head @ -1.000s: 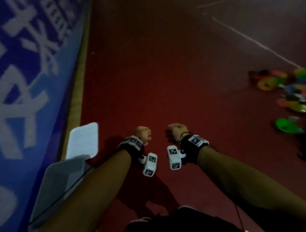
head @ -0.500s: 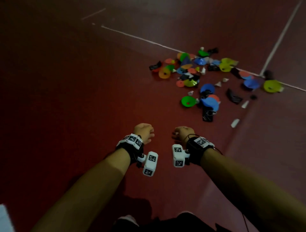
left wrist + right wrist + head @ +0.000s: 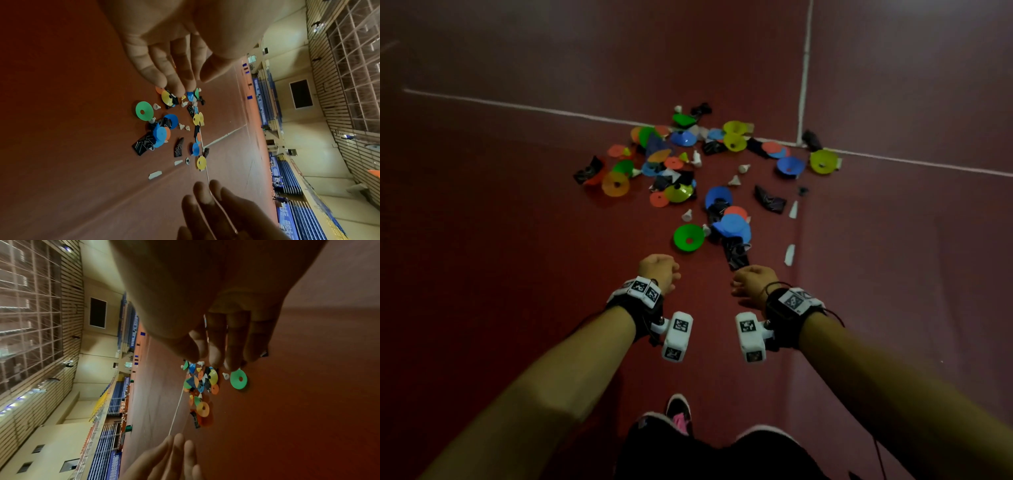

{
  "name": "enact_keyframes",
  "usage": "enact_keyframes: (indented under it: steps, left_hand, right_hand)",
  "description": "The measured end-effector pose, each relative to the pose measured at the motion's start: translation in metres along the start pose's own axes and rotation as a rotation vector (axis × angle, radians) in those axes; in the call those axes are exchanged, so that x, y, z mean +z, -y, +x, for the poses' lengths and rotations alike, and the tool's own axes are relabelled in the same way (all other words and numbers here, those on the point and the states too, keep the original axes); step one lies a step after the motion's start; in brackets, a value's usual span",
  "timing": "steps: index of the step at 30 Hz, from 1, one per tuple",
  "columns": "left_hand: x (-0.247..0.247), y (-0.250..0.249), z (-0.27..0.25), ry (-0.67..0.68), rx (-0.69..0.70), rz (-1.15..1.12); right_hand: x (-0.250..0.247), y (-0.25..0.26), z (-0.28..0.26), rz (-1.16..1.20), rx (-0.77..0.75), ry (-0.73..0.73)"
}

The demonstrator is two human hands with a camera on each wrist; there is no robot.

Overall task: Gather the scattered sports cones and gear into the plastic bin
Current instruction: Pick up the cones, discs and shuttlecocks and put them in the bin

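Since a moment ago the scatter of flat coloured plastic disc cones, white shuttlecocks and dark fabric pieces has come from the upper right of the head view to lie straight ahead on the dark red court floor (image 3: 517, 212), spread around the crossing of two white lines. Both arms stay stretched forward. The left hand (image 3: 659, 271) and right hand (image 3: 753, 286) hang just short of the pile, fingers loosely curved and slightly apart, holding nothing; the wrist views show bare palms. Nearest lies a green disc cone with a centre hole (image 3: 689, 238), just beyond the left hand, with a stack of blue disc cones (image 3: 732, 226) and a black patterned cloth (image 3: 736, 255) beside it, near the right hand. No plastic bin shows in any current view. The step looks like the approach, before any pickup. Next comes reaching down, probably for the green cone, then finding the bin.
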State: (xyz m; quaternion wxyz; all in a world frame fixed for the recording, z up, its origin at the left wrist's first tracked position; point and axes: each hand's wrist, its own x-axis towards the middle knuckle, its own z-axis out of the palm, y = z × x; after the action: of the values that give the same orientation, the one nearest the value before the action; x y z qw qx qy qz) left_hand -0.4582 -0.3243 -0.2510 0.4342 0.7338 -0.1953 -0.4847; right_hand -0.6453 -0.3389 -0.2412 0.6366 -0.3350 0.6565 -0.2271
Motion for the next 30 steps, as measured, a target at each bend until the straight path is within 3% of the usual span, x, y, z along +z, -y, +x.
enact_keyframes:
  steps: [7,11,14,17,21,27,30]
  left_hand:
    - [0.093,-0.087,0.110,0.124,-0.066,0.047]
    - [0.163,-0.113,0.179,0.133,-0.129,0.092]
    - [0.213,-0.129,0.238,0.083,-0.172,0.099]
    - [0.259,-0.149,0.298,0.007,-0.207,0.095]
    - [0.301,-0.175,0.351,-0.071,-0.267,0.013]
    - [0.340,-0.146,0.415,-0.094,-0.379,-0.027]
    - [0.359,-0.100,0.456,-0.118,-0.429,-0.016]
  right_hand:
    - [-0.035,0.091,0.107,-0.166,-0.086,-0.059]
    - [-0.070,0.128,0.212,-0.261,-0.030,-0.004]
    - [-0.094,0.157,0.309,-0.320,0.003,0.079]
    - [-0.121,0.186,0.407,-0.339,0.009,0.042]
    - [-0.148,0.209,0.489,-0.404,0.115,0.109]
    - [-0.155,0.192,0.588,-0.370,0.335,0.158]
    - [-0.140,0.155,0.639,-0.517,0.286,0.173]
